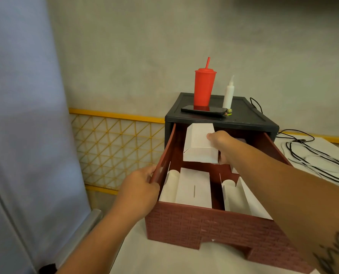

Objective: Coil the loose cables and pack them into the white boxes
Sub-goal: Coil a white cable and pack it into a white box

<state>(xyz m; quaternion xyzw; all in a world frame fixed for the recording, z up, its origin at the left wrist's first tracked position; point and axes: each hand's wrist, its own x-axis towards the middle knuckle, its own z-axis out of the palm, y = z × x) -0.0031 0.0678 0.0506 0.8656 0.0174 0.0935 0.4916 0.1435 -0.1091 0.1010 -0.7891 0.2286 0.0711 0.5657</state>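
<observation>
While the left grip (139, 186) curls round the left wall of the pulled-out red drawer (204, 226), the right grip (219, 143) pinches a plain white box (199, 147), tilted, over the drawer's far half. Two more white boxes (192, 188) lie at its near end. Black and white cables (312, 161) sprawl on the worktop (164, 260) at right, cut off by the frame; the right fingers hide behind the box

Rear wall (164, 36) — bare grey plaster. Pale blue panel (22, 95) at left. Yellow-framed lattice (115, 147) along wall base — white counter (164, 260) in front.
</observation>
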